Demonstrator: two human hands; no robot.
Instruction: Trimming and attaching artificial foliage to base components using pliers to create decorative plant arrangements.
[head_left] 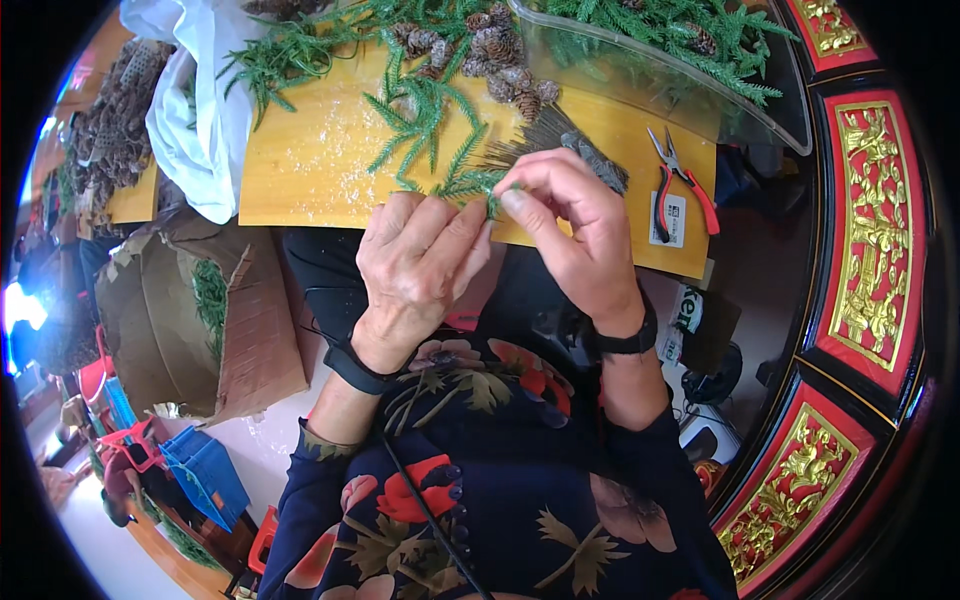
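Observation:
My left hand (415, 250) is closed, its fingers pinching the end of a green artificial pine sprig (470, 183) at the table's near edge. Thumb and forefinger of my right hand (573, 215) meet at the same end, pinched on a small green piece. The exact joint between the fingertips is partly hidden. Beyond my hands, more green pine sprigs (415, 115) lie on the yellow tabletop (300, 170). Brown pine cones (497, 55) are heaped behind them. A bundle of thin dark wires (550, 140) lies just past my right hand.
Red-handled pliers (683, 180) rest on a white label (660, 228) at the table's right. A clear plastic bin (640, 55) of greenery stands at the back right. A white plastic bag (205, 130) hangs at the left, above an open cardboard box (160, 320). Carved red-and-gold panels (865, 240) line the right.

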